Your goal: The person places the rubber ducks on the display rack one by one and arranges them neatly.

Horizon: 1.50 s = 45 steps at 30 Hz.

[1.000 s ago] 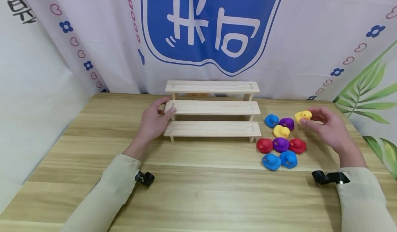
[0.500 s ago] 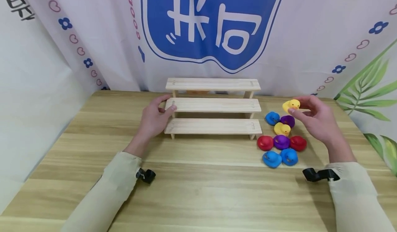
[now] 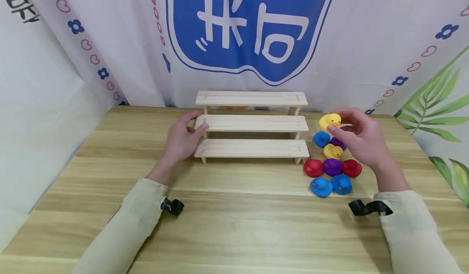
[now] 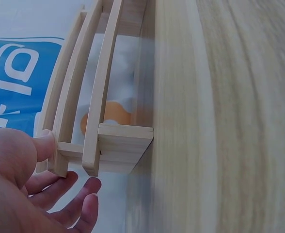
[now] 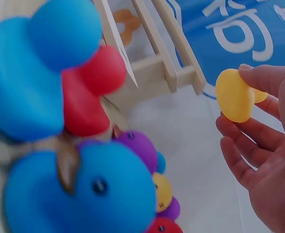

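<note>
A three-tier wooden display shelf [image 3: 253,123] stands toward the back of the table. My left hand [image 3: 182,137] grips the left end of its middle tier, thumb on top; in the left wrist view the fingers [image 4: 60,189] curl beneath the board. My right hand [image 3: 362,137] pinches a yellow rubber duck [image 3: 327,121] between thumb and fingers, raised beside the shelf's right end. Below it sit a blue duck [image 3: 321,139], a partly hidden purple duck [image 3: 338,143] and another yellow duck [image 3: 332,152]. The right wrist view shows the held duck's rounded underside [image 5: 233,96].
Nearer the front are a red duck [image 3: 313,168], a purple duck [image 3: 332,167], another red duck [image 3: 352,168] and two blue ducks [image 3: 321,187]. A printed curtain [image 3: 146,62] hangs behind the wood-grain table [image 3: 234,225].
My right hand has carried the yellow duck left and slightly up, from right of the ducks to above the rear blue one. The left hand keeps its hold on the shelf.
</note>
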Tool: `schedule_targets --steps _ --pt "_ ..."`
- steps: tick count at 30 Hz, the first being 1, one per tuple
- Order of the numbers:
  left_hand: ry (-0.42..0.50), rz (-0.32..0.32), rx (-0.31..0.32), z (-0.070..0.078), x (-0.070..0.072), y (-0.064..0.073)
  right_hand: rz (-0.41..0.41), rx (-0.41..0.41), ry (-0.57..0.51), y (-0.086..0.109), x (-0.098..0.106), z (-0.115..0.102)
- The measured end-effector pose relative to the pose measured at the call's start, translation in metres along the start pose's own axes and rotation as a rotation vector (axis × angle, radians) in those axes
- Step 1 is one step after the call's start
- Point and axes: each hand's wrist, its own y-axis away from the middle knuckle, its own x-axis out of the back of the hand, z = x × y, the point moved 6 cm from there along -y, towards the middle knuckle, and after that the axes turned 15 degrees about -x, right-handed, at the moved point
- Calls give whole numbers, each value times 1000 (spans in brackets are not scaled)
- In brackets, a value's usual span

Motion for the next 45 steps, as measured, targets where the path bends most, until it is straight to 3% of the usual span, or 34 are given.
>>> schedule_targets --steps 11,19,26,45 --pt "-24 -1 4 1 5 6 -62 79 -76 4 -23 -21" --pt "-36 -9 -1 4 4 7 -65 91 -109 7 -38 -33" --pt "-28 -6 -4 7 3 7 -42 81 -144 2 -45 -50" --pt "-32 -6 -3 7 1 3 -117 147 -168 -14 -81 -91"
